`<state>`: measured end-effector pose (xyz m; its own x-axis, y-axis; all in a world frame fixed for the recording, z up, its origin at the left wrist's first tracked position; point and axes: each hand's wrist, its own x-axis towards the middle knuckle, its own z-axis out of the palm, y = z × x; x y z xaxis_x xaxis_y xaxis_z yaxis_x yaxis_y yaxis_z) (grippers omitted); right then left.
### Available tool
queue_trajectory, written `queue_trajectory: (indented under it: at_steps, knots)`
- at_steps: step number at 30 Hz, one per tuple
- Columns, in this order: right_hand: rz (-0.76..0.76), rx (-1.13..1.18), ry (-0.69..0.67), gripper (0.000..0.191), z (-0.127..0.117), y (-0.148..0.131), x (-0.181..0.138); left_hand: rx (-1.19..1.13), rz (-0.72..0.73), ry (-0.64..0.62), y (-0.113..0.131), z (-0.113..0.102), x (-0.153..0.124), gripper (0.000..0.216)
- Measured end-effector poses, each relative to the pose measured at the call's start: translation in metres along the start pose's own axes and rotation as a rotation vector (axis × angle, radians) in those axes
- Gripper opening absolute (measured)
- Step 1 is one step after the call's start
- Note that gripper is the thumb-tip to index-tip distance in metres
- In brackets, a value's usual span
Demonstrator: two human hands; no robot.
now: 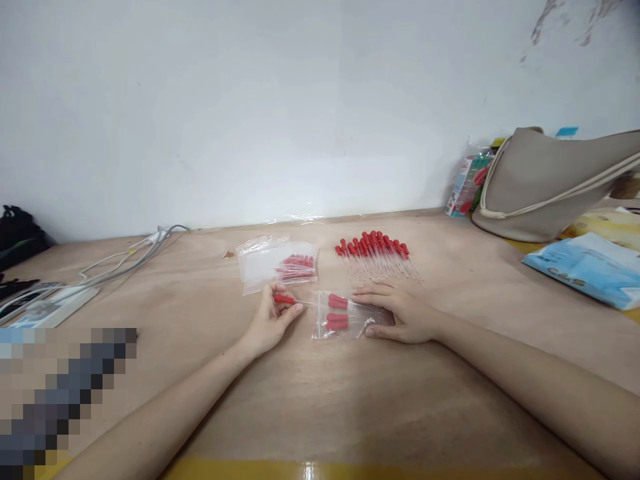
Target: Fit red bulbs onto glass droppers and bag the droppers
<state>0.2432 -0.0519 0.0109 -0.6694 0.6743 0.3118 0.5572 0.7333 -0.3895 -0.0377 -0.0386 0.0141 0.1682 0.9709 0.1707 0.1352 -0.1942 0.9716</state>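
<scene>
My left hand [275, 320] pinches a dropper [285, 299] with a red rubber bulb. The dropper's thin clear tube points right, toward the opening edge of a clear zip bag [320, 330]. Several red-bulbed droppers [337, 320] lie inside that bag, bulbs to the left. Across the bag's right part rests my right hand [400, 312], fingers stretched out and thumb apart, covering some of the tubes. Just behind, loose droppers [373, 247] lie in a fanned pile, red bulbs toward the wall. Left of the pile, a stack of clear bags [257, 267] includes a bag with red bulbs [297, 263] inside.
White and grey cables [145, 253] run to a power strip [63, 307] at the left. A grey-beige bag [540, 180], a plastic bottle [467, 183] and a blue soft packet [585, 267] stand or lie at the right. A white wall [250, 113] closes off the back.
</scene>
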Motion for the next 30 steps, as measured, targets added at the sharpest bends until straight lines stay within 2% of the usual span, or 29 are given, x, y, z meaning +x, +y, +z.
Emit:
queue_trajectory:
  at_steps: [4, 7, 12, 19, 22, 27, 30]
  knots:
    - [0.008, -0.019, -0.033, 0.059, 0.0, 0.001, 0.0, 0.068, -0.026, -0.222, 0.005, -0.01, -0.003, 0.026]
    - [0.02, -0.021, -0.057, 0.061, -0.002, -0.001, 0.001, 0.248, 0.046, -0.274, 0.009, -0.015, -0.005, 0.016]
    - [0.012, -0.02, -0.062, 0.062, -0.004, -0.002, 0.002, 0.433, 0.133, -0.354, 0.016, -0.015, -0.004, 0.018]
    - [0.01, -0.024, -0.082, 0.063, -0.004, -0.001, 0.002, 0.432, 0.21, -0.386, 0.01, -0.009, 0.008, 0.016]
    - [0.003, -0.028, -0.077, 0.063, -0.004, -0.002, 0.003, 0.42, 0.194, -0.322, 0.002, -0.001, 0.007, 0.016]
    - [-0.008, -0.024, -0.072, 0.061, -0.003, -0.003, 0.004, 0.272, 0.225, -0.262, -0.004, 0.015, 0.003, 0.016]
    - [-0.007, -0.015, -0.063, 0.061, -0.002, -0.003, 0.004, 0.165, 0.193, -0.328, -0.002, 0.017, 0.001, 0.02]
